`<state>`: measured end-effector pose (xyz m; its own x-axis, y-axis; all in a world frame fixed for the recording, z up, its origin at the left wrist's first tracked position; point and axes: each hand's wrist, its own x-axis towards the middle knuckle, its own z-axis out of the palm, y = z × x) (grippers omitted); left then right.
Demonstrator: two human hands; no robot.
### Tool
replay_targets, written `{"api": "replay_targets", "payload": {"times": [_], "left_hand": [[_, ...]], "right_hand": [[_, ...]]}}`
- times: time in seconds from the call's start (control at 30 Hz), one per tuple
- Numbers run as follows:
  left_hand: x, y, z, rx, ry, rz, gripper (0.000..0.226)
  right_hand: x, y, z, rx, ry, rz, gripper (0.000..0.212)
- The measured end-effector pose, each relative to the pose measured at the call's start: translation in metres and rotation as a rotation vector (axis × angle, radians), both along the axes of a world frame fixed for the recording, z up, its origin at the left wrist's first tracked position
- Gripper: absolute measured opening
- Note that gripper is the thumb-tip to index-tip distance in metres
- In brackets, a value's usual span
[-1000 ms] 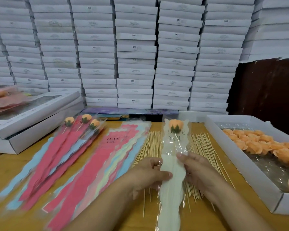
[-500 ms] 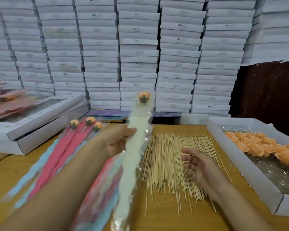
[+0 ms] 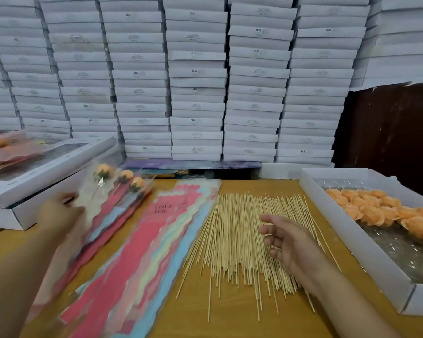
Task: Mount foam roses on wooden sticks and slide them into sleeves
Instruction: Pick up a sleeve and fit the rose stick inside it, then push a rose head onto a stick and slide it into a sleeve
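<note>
Left grip (image 3: 59,213) blurry, on white-sleeved rose (image 3: 104,170), can't tell if pinching. Right grip (image 3: 285,236) loose, empty, over wooden sticks (image 3: 232,237). Between grips: "LOVE YOU" sleeves (image 3: 156,230). Right of that: foam roses (image 3: 381,211). Behind: "SGS" boxes (image 3: 195,76).

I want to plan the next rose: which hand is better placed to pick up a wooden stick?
The right hand: it hovers open directly over the wooden sticks. The left hand is far off at the finished sleeved roses.
</note>
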<state>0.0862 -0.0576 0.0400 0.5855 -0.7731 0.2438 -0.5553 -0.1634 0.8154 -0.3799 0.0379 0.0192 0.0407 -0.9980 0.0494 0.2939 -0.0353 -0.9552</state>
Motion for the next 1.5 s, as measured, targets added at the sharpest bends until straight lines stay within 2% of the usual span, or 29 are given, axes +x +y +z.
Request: {"api": "replay_targets", "payload": {"times": [0.1,0.2,0.27,0.4,0.53,0.67,0.8,0.9,1.1,1.27,1.37,1.5], "left_hand": [[0.013,0.008,-0.026,0.07,-0.116,0.1,0.036],[0.012,0.017,-0.042,0.107,-0.088,0.15,0.027],[0.011,0.017,-0.04,0.132,-0.11,0.13,0.028],[-0.003,0.014,-0.015,0.1,-0.293,0.145,0.041],[-0.051,0.014,0.015,-0.076,-0.347,0.023,0.045],[-0.132,0.019,0.024,-0.159,-0.311,-0.277,0.029],[-0.214,0.027,0.0,0.014,-0.318,-0.591,0.038],[-0.266,0.036,-0.021,0.126,-0.418,-0.738,0.046],[-0.337,0.05,-0.042,0.354,-0.632,-0.757,0.056],[-0.35,0.052,-0.055,0.395,-0.751,-0.736,0.063],[-0.349,0.051,-0.056,0.412,-0.756,-0.731,0.063],[-0.348,0.051,-0.057,0.408,-0.718,-0.729,0.065]], "right_hand": [[0.0,0.0,-0.001,-0.014,0.013,0.016,0.034],[0.0,0.0,-0.002,-0.018,0.025,0.024,0.026],[0.001,0.0,-0.002,-0.021,0.034,0.027,0.024],[0.002,0.001,-0.002,-0.025,0.043,0.035,0.026],[0.002,0.002,-0.001,-0.036,0.043,0.041,0.028],[0.002,0.002,0.0,-0.03,0.035,0.028,0.025],[-0.002,0.002,0.0,-0.022,0.014,0.001,0.022],[-0.002,0.001,0.0,-0.025,0.011,-0.009,0.023],[0.001,0.001,0.002,-0.006,0.007,-0.023,0.023],[0.0,0.002,0.003,0.002,-0.007,-0.033,0.022],[0.002,0.006,0.006,-0.029,0.063,-0.062,0.02],[-0.001,0.012,0.015,-0.155,0.396,-0.29,0.019]]}}
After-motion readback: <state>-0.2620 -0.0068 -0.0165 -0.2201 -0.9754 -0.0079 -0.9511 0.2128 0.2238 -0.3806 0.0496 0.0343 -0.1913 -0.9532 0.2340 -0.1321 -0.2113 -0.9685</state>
